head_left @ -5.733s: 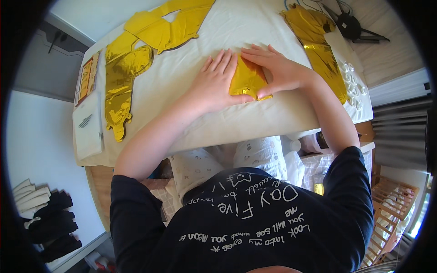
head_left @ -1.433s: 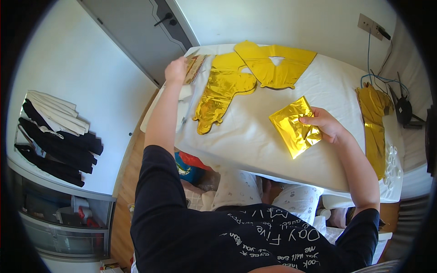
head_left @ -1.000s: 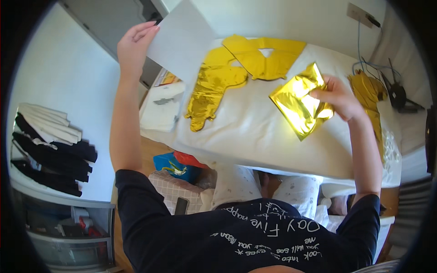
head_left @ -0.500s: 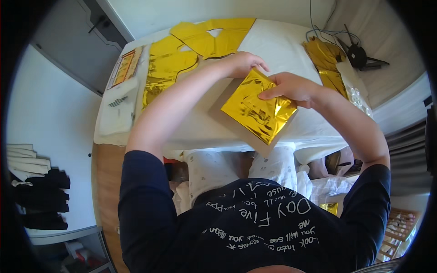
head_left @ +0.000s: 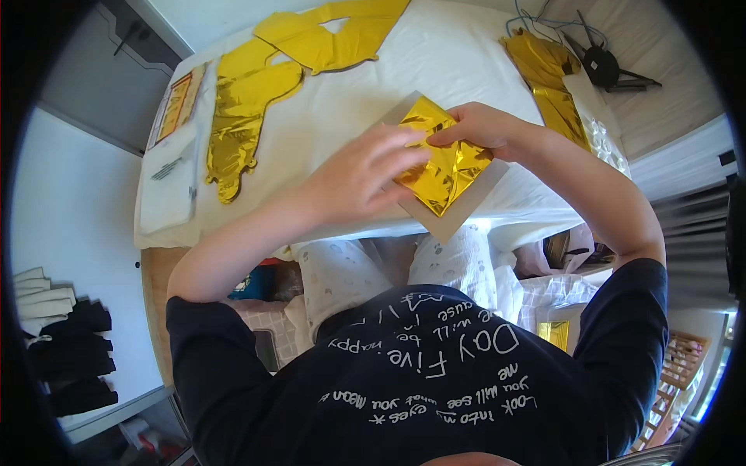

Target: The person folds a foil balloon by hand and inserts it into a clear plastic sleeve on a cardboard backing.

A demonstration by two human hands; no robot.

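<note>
A folded gold foil sheet lies against a grey card over the near side of the white-covered table. My right hand is closed on its far right edge, thumb on top of the foil, the other fingers mostly hidden. At the foil's left side, my left hand has its fingers apart. Its fingertips overlap the foil, and whether they touch it I cannot tell. Flat gold foil balloons are spread over the table's far left.
More crumpled gold foil lies at the far right, beside a black device with antennas and its cables. Clear plastic packs and a red-and-yellow printed pack line the left table edge. Below the table sit bags.
My left hand has come back from the foil's far corner to its left side, fingers spreading. My right hand still grips the foil and card. The whole view has shifted slightly.
</note>
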